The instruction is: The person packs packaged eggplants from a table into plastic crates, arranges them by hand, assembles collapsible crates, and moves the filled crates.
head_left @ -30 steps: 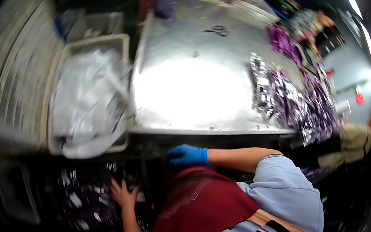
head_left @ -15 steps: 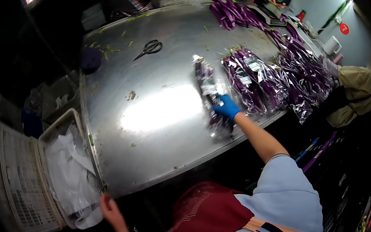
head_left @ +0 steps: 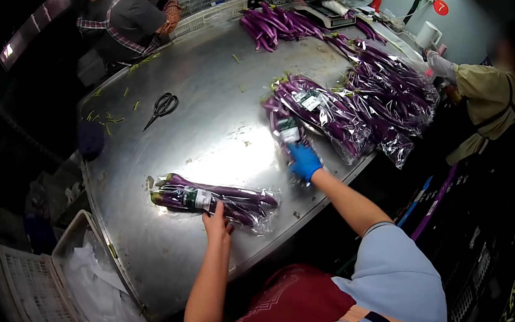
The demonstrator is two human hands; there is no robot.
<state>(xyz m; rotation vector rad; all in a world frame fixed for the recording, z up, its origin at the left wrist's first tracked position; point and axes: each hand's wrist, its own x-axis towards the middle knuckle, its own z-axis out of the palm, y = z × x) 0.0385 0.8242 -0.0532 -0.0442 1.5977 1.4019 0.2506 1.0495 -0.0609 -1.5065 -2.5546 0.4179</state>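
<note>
A clear bag of long purple eggplants (head_left: 242, 194) with a white-and-dark label lies near the front of the metal table. My bare left hand (head_left: 216, 222) grips its near edge, fingers at the label. My right hand (head_left: 304, 161), in a blue glove, is closed on the lower end of a second eggplant bag (head_left: 288, 131). That bag lies at the left side of a row of bagged eggplants (head_left: 322, 109). Part of the grip is hidden under the glove.
Black scissors (head_left: 161, 108) and green stem scraps (head_left: 110, 119) lie on the metal table (head_left: 125, 179). Loose eggplants (head_left: 271, 26) are piled at the far side by a scale (head_left: 332, 13). White plastic fills a bin (head_left: 95, 282) at left. Several co-workers stand around the table.
My left hand has come from beside the bin onto an eggplant bag, which now lies further left. My right hand is now on a bag at the row. The view has shifted.
</note>
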